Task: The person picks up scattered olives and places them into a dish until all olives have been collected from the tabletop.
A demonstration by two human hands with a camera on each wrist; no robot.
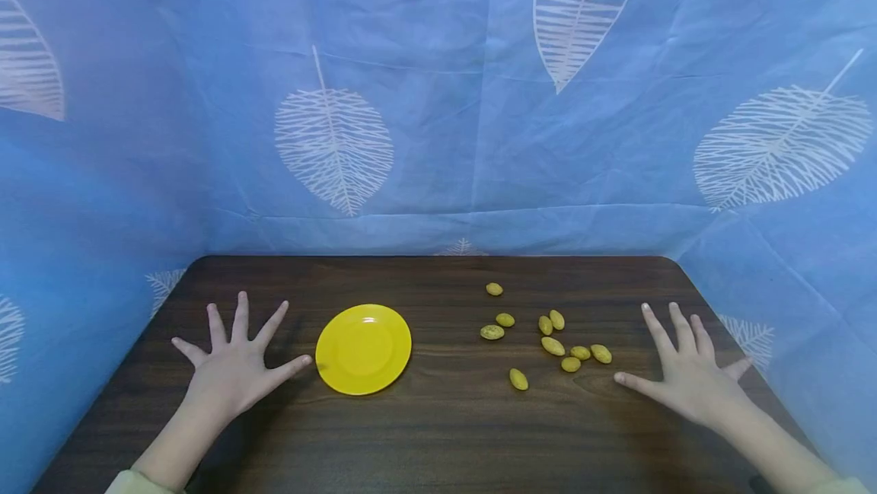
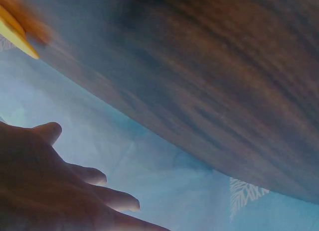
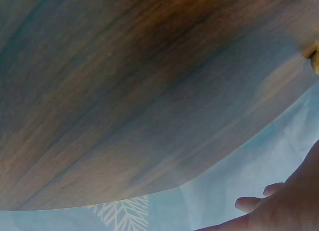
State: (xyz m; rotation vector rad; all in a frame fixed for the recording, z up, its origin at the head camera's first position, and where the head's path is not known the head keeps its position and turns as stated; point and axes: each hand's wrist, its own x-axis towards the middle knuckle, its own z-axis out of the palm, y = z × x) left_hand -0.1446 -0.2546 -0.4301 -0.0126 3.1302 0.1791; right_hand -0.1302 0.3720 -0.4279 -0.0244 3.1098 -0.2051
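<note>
The left hand (image 1: 229,376) and right hand (image 1: 695,380) have fingers spread wide, holding nothing. The plate (image 1: 363,349) lies on the table (image 1: 438,441) just beside the left thumb; it looks light, stiff and smooth, best taken by its rim. The scattered fruits (image 1: 553,345), between plate and right hand, look small, firm, perhaps slippery: pinch each across its middle.

From afar I saw the plate (image 1: 363,349) on the counter (image 1: 445,433), just right of the left fingers (image 1: 240,319), the fruits (image 1: 553,345) between the plate and the right fingers (image 1: 681,333), and cloth (image 1: 438,136) behind and on both sides.
</note>
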